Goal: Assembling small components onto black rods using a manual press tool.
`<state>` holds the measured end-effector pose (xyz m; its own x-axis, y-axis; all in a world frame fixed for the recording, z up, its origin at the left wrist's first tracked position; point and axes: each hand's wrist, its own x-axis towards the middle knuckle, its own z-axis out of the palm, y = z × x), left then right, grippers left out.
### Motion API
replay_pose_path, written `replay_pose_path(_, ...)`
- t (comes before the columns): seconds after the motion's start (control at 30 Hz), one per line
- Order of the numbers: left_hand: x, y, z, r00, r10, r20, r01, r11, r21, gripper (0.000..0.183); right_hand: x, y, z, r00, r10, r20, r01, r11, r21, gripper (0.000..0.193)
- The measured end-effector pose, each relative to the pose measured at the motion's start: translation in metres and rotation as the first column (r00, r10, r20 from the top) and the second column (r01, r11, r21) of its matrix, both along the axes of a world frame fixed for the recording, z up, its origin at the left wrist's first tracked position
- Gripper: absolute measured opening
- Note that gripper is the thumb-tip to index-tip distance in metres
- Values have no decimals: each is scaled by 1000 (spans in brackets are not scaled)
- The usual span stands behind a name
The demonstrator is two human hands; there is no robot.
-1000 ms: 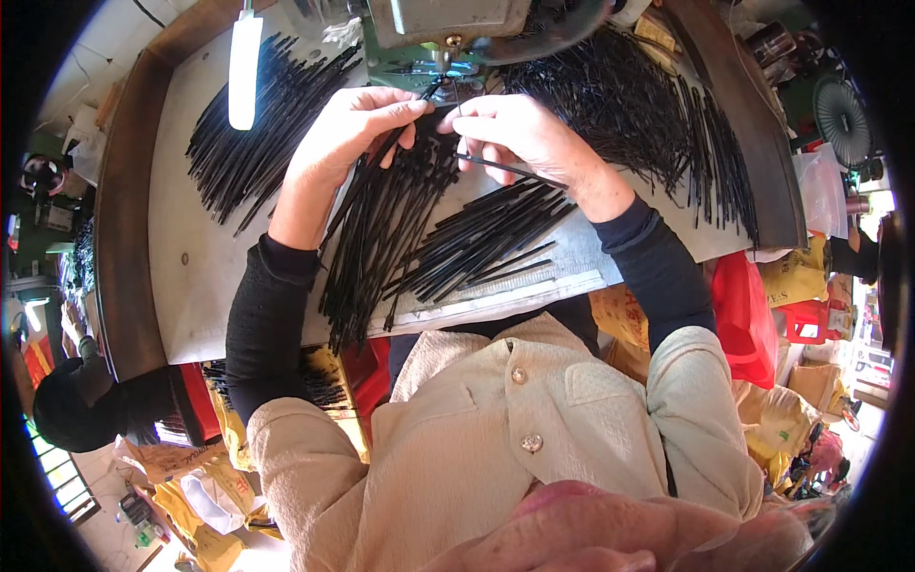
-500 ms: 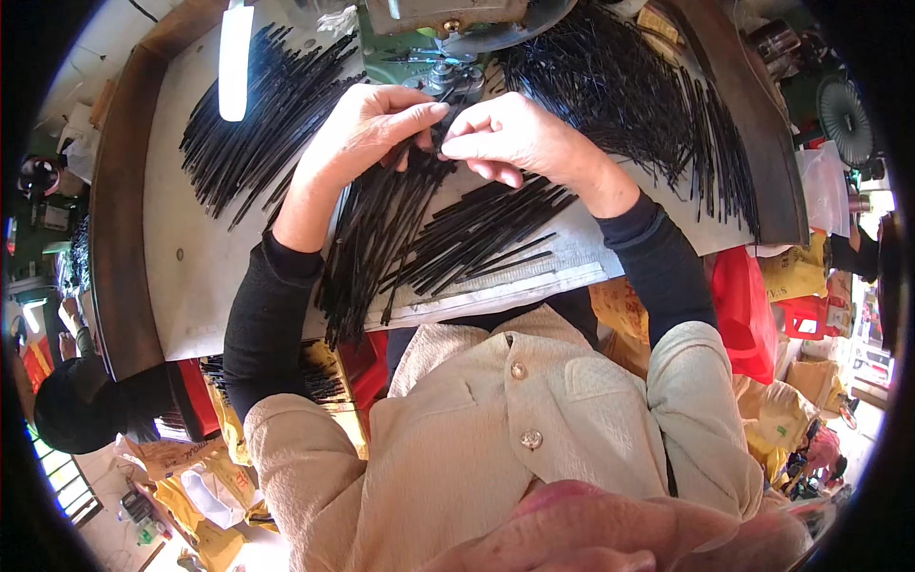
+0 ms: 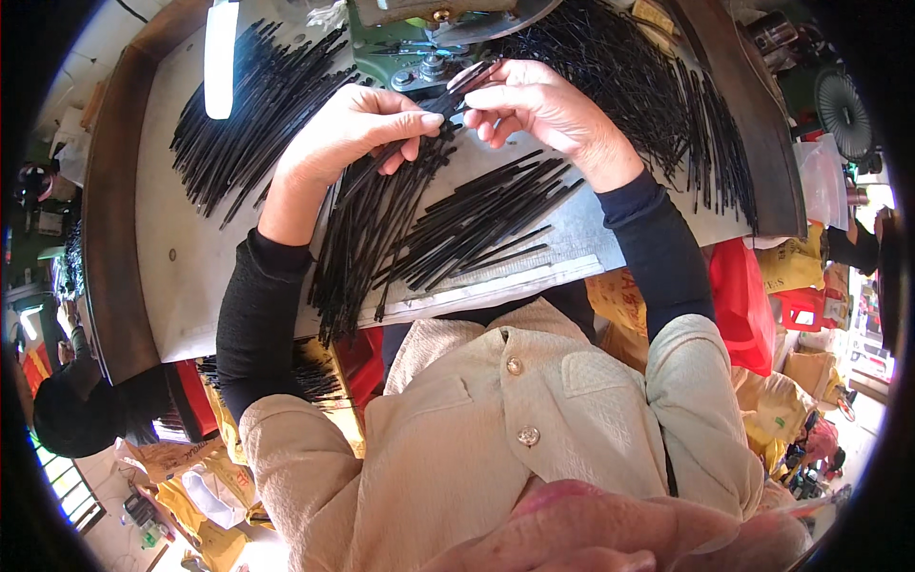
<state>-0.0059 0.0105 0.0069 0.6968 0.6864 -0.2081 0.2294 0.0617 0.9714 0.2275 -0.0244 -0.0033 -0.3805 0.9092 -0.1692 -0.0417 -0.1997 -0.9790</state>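
Observation:
Thin black strips [image 3: 444,100] slant between my two hands over the table, in front of a machine. My left hand [image 3: 348,129] is closed around their lower part, thumb pressed on top. At their upper end is my right hand [image 3: 548,105], with the fingers curled against the strips and the thumb toward my left hand. Below my hands a pile of long black strips [image 3: 372,238] reaches to the table's near edge. A second group of strips [image 3: 486,219] lies just right of it. My fingers partly hide how many strips I hold.
The machine's metal parts [image 3: 431,69] stand just beyond my hands. A fanned pile of black strips [image 3: 253,119] lies left, a tangled heap [image 3: 610,86] right. A white lamp bar [image 3: 220,62] hangs at upper left. Dark raised edges [image 3: 119,219] border the table. Red bags [image 3: 742,310] hang at right.
My right hand has moved up and slightly right, its fingers opening out of a tighter pinch. More of the strips now shows between my hands. My left hand has barely moved.

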Motion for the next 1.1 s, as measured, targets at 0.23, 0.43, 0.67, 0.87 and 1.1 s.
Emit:
replay_pose_path(0.23,3,-3,-2,1000,-6,29,7,1000,-24,31,-1,3,-3,991,33,-126,-32,999,10,28)
replay_pose_path(0.43,3,-6,2,999,2,48,2,996,-87,33,-1,3,-5,985,35,-170,-35,999,5,26)
replay_pose_path(0.67,1,-3,5,999,39,-23,-37,994,101,35,5,7,-5,986,-4,-165,11,999,44,25)
replay_pose_path(0.87,-12,13,-3,984,170,54,-173,983,58,31,7,10,-13,950,-170,-261,193,979,66,23)
replay_pose_path(1.1,-9,13,-10,946,274,173,-281,960,13,27,-3,9,-15,917,-247,-314,284,956,78,20)
